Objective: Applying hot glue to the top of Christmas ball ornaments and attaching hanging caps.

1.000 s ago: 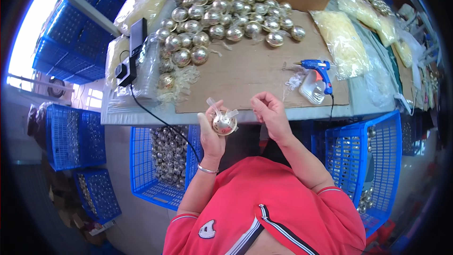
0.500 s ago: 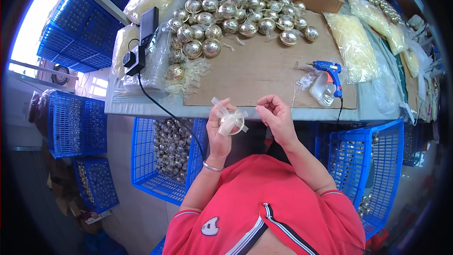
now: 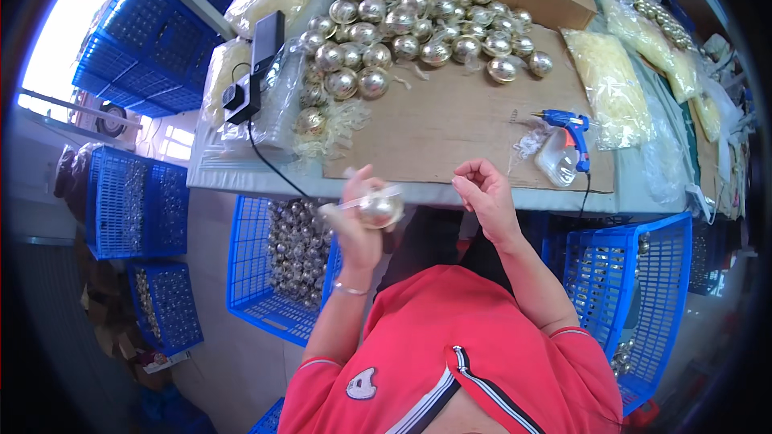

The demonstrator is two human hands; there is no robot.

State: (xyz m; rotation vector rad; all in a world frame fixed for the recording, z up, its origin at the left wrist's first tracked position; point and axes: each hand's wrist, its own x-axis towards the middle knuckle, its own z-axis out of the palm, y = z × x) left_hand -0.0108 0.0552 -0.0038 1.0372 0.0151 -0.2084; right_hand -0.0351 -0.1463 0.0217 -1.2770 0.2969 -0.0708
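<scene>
Two hands sit near the desk edge: left hand is wrapped around a shiny gold bauble, right hand loosely curled, holding nothing.

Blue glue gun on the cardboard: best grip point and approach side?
Take the glue gun by its handle, coming from the near table edge. It lies flat on the cardboard sheet, nozzle pointing left, handle and cord toward the person, so that end is free. Right hand is nearest.

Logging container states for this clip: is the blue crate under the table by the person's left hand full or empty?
Partly full: the blue crate holds a heap of shiny silver balls against its far side, with bare floor nearer.
</scene>
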